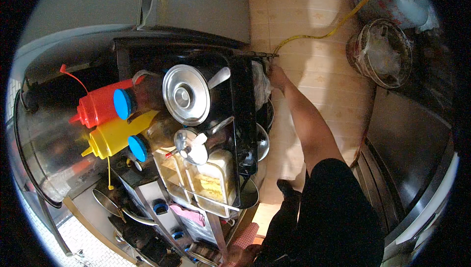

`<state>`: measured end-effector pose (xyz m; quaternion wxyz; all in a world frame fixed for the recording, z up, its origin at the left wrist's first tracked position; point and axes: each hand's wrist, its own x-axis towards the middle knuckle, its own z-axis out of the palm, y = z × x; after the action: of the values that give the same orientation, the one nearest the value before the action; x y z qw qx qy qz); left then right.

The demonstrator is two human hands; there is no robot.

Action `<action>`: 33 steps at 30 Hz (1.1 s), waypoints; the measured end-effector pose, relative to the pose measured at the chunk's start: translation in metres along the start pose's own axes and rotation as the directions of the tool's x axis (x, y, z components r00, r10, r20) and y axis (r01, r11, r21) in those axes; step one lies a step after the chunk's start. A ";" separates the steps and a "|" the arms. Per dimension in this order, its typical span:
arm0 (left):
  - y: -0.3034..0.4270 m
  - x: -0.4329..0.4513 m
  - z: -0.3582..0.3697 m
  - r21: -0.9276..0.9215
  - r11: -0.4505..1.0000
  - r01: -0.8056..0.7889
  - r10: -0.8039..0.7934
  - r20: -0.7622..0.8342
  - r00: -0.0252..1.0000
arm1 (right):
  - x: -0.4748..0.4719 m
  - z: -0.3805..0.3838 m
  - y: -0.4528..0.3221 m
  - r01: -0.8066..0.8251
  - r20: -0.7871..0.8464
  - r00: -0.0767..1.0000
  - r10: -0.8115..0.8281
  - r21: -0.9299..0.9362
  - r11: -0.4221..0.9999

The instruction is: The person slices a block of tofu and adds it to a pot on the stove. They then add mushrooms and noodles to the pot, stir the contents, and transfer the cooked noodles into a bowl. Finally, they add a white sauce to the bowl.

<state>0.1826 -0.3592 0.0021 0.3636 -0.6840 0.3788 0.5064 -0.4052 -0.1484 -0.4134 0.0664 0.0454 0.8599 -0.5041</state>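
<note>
My right hand (278,77) reaches down beside the dark counter, against a clear plastic bag (260,83) at its edge. Its fingertips are hidden, so its grip is unclear. At the bottom of the view is my left hand (241,255), dim and partly cut off, near a red checkered cloth (245,235). On the counter before me stand a lidded steel container (184,96) and a smaller lidded one (191,145) with a white knob. Clear plastic bins (211,186) hold yellowish food. Red (97,105) and yellow (110,136) squeeze bottles lie beyond, beside blue-capped jars (123,104).
A yellow gas hose (331,31) runs across the tiled floor (287,16) to a gas cylinder (401,3). A bucket (386,53) with a plastic liner stands nearby. Pans (106,202) are at the lower left. A refrigerator-like grey cabinet (198,5) borders the counter.
</note>
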 end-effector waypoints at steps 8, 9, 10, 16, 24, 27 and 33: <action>0.043 -0.043 0.027 0.668 0.593 -0.450 0.358 0.282 0.890 | -0.210 -0.061 -0.007 -0.323 -0.077 0.943 0.325 0.037 0.946; 0.052 -0.069 0.044 0.652 0.540 -0.532 0.399 0.359 0.844 | -0.263 -0.066 0.006 -0.334 0.024 0.941 0.336 -0.057 0.941; 0.054 -0.090 0.062 0.600 0.521 -0.607 0.437 0.423 0.794 | -0.315 -0.084 -0.008 -0.364 0.068 0.926 0.373 -0.112 0.925; 0.024 -0.156 0.078 0.488 0.002 -0.873 0.362 0.813 0.455 | -0.595 -0.238 -0.197 -0.457 0.065 0.845 0.530 0.601 0.655; -0.121 -0.195 0.059 0.050 -0.450 -0.892 -0.230 0.958 0.170 | -0.945 -0.242 -0.237 -0.300 -0.310 0.608 0.731 0.763 0.573; -0.200 -0.193 0.035 0.167 -0.535 -0.828 -0.341 0.854 0.392 | -1.038 -0.222 -0.247 -0.495 -0.536 0.554 0.637 0.404 0.769; -0.350 -0.141 -0.009 0.249 -0.562 -0.789 -0.478 0.680 0.555 | -1.250 -0.135 -0.248 -0.567 -0.680 0.388 0.622 0.355 0.743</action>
<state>0.4682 -0.1894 0.1809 0.6738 0.4142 0.5839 0.1833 0.7833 -0.1656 0.0653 -0.1293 0.5598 0.7116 -0.4044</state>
